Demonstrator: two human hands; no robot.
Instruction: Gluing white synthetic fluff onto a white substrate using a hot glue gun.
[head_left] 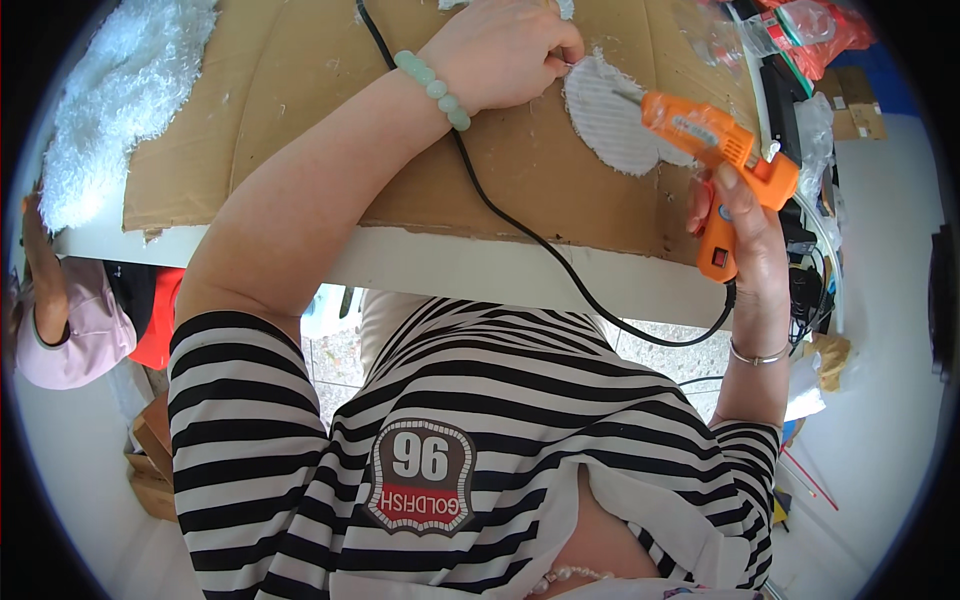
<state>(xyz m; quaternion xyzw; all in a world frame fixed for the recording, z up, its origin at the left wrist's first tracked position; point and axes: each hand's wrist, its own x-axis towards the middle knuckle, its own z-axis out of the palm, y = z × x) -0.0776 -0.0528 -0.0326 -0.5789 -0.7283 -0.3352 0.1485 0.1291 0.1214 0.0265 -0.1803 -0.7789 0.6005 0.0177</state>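
Note:
In my right hand (750, 215) is an orange hot glue gun (718, 235), gripped by its handle. The gun's metal nozzle points left, over a white ribbed fabric piece (607, 115) with frayed, rounded edges. My left hand (505, 55) is closed at the upper left edge of that fabric, fingertips pinched together; they seem to hold its edge, though the pinch is partly hidden. A black cord (490, 205) runs from the handle's base, loops over the table edge and passes under my left forearm.
A brown cardboard sheet (290, 90) covers the white table (450, 262). White fluffy fabric (125, 95) lies at the far left. Clear plastic, a red bag (835, 40) and dark cables (808, 290) crowd the right edge. Another person in pink (75, 325) is at the left.

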